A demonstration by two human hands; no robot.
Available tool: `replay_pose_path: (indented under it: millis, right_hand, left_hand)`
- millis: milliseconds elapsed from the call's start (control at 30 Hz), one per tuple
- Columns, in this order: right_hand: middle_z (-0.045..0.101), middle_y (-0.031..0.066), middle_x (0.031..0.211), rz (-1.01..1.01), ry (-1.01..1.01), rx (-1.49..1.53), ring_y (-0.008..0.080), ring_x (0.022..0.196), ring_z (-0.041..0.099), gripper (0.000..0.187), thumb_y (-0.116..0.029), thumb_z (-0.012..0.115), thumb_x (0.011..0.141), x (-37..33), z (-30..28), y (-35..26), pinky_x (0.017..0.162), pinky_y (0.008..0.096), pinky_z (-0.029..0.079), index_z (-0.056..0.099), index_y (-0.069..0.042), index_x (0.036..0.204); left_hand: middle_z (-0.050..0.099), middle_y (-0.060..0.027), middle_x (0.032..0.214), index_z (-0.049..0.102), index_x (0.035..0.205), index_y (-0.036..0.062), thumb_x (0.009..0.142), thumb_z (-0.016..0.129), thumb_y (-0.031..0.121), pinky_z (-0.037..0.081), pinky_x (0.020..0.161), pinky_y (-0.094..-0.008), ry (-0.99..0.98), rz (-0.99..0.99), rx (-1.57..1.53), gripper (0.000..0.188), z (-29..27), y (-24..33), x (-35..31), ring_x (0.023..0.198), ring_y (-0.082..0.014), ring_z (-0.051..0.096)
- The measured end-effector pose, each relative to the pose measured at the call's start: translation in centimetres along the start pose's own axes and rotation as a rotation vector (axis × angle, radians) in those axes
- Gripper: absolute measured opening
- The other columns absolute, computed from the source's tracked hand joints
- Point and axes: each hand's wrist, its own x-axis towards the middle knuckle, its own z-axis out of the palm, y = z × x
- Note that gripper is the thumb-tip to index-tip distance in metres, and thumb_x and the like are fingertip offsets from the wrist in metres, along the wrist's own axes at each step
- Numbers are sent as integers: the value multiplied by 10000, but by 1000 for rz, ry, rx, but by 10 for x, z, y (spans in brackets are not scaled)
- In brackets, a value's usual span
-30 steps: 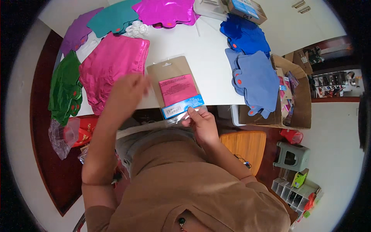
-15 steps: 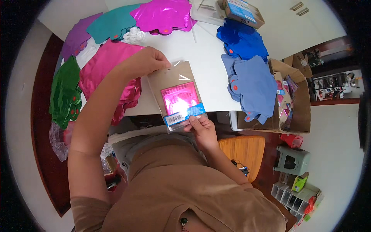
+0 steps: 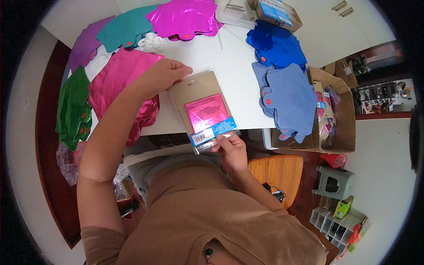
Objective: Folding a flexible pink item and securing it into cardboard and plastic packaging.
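A clear plastic bag (image 3: 180,100) lies between my two hands over the table's front edge. Inside it are a tan backing card (image 3: 201,83) with a hang hole, a folded shiny pink foil piece (image 3: 208,115) and a blue label strip (image 3: 224,126) with a barcode. My left hand (image 3: 170,73) pinches the bag's far end at its left corner, fingers closed. At the near end, my right hand (image 3: 231,149) grips the bag's lower right edge, thumb on top. Its other fingers are partly hidden.
Stacks of flat foil shapes ring the white table (image 3: 207,57): pink (image 3: 119,79), green (image 3: 73,108), teal (image 3: 126,28), magenta (image 3: 183,17), blue (image 3: 278,44) and grey-blue (image 3: 291,99). A cardboard box (image 3: 342,128) of packets stands right, beyond a wooden chair (image 3: 278,172).
My left hand has shifted slightly left, and the card's hang hole now shows clear of its fingers. The bag's near end has moved slightly down and right with my right hand.
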Motion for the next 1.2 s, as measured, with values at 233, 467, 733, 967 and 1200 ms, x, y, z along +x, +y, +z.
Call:
replay_pose_path:
  millis: [233, 467, 733, 967, 1200]
  right_hand:
    - [636, 40, 764, 13, 4, 11, 117, 640, 588, 38, -58, 596, 881, 0, -1, 2, 623, 256, 472, 620, -47, 855]
    - [650, 49, 796, 10, 45, 197, 131, 681, 607, 37, -39, 583, 884, -3, 17, -4, 659, 275, 487, 606, -36, 912]
    - [668, 77, 909, 40, -9, 189, 141, 770, 646, 111, -38, 577, 888, -4, 11, 0, 677, 277, 530, 600, -26, 997]
    - [669, 62, 892, 77, 26, 196, 136, 733, 639, 83, -42, 599, 876, -7, 14, -2, 654, 271, 528, 611, -36, 958]
    - [655, 44, 820, 28, 58, 181, 109, 670, 601, 63, -39, 598, 877, -8, 17, -3, 635, 250, 498, 619, -44, 935]
  left_hand:
    - [628, -5, 803, 646, 932, 24, 840, 673, 218, 442, 635, -223, -80, -18, -32, 216, -1, 6, -8, 679, -85, 545]
    - [620, -11, 789, 646, 958, 22, 833, 677, 225, 443, 612, -243, 76, -80, -186, 241, 3, -8, -7, 663, -99, 547]
    - [610, 11, 750, 661, 907, 40, 825, 681, 252, 367, 526, -233, 17, -98, -50, 229, -2, 0, -14, 615, -79, 510]
    - [593, 22, 730, 651, 917, 48, 834, 673, 250, 352, 506, -237, 52, -66, -104, 220, 3, -5, -12, 576, -70, 474]
    - [624, -23, 830, 638, 936, 41, 858, 641, 232, 488, 628, -287, -70, -193, -79, 206, -3, 6, -15, 692, -114, 573]
